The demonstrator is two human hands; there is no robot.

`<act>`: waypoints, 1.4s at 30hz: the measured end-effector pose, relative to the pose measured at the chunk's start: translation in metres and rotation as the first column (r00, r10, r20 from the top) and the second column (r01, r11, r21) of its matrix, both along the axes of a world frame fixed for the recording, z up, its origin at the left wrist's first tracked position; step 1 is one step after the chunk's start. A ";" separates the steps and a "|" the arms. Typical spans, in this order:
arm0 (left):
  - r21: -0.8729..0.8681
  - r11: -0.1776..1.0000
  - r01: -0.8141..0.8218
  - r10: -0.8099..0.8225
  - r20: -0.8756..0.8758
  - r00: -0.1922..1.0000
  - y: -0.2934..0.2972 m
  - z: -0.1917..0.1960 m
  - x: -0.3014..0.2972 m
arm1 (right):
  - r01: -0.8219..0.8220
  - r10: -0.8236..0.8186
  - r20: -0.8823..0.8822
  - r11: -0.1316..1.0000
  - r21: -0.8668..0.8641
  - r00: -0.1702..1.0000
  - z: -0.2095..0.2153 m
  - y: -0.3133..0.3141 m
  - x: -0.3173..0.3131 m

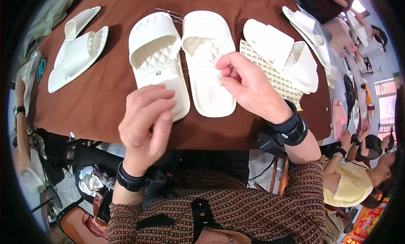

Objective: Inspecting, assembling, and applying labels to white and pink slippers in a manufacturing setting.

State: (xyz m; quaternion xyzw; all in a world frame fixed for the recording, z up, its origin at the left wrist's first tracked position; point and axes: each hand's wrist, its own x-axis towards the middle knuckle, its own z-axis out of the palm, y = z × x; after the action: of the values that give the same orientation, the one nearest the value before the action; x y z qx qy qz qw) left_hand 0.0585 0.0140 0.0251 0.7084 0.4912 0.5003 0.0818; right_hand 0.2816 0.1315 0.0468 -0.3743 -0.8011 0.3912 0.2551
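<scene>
Two white slippers lie side by side before me, toes away. The left slipper point(157, 54) has a dark printed mark on its insole. On the right slipper point(206, 37) I see no such mark. My left hand point(145, 121) is over the left slipper's heel, its fingers loosely curved, thumb apart, and nothing in it. Above the right slipper's inner sole is my right hand point(255, 85), thumb and forefinger drawn close together. A tiny pale bit shows at the thumb tip, too small to name. Thin threads point(171, 12) lie by the toes.
A yellow sheet of small printed labels point(273, 77) lies partly beneath another pair of white slippers point(270, 41) on the brown cloth point(114, 113). More white slippers point(80, 54) lie at left, and others point(310, 31) at the right edge. Other people point(350, 180) sit nearby.
</scene>
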 end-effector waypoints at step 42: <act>-0.024 0.967 -0.255 0.255 -0.004 0.967 -0.010 -0.007 -0.032 | 0.041 -0.034 -0.031 0.961 0.272 0.999 0.040 -0.012 0.018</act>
State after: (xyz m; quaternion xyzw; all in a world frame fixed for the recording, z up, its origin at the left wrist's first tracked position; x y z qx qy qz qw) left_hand 0.0269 0.0043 0.0180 0.6384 0.5843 0.5004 0.0251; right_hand 0.2998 0.1192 0.0868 -0.3456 -0.8367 0.2772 0.3219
